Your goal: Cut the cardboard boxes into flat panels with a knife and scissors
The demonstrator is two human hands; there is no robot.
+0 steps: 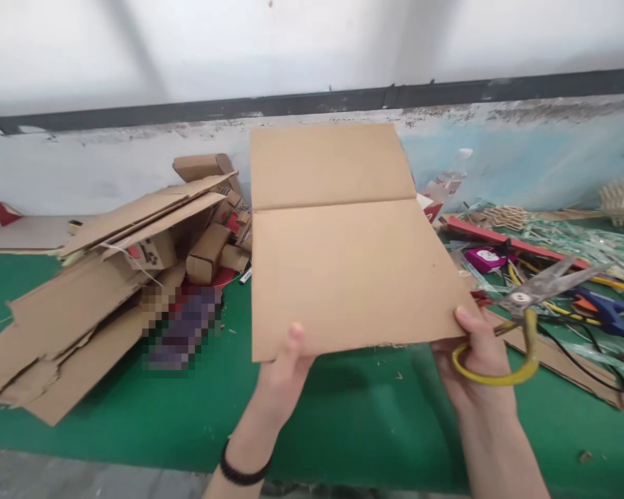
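A flat brown cardboard sheet (343,277) with a crease across its upper part is raised above the green table. My left hand (286,378) grips its lower left edge, thumb on top and fingers hidden underneath. At the lower right corner, my right hand (478,360) pinches the sheet, its thumb on the upper face. Yellow-handled scissors (521,298) hang on my right hand by a handle loop, their blades parted and pointing to the upper right.
Cardboard pieces (78,298) are piled on the green table (187,430) at left, beside small cardboard boxes (208,253). At right lie a blue glue gun (600,308), a purple packet (484,259), cables and clear plastic scraps. A wall (135,163) stands behind.
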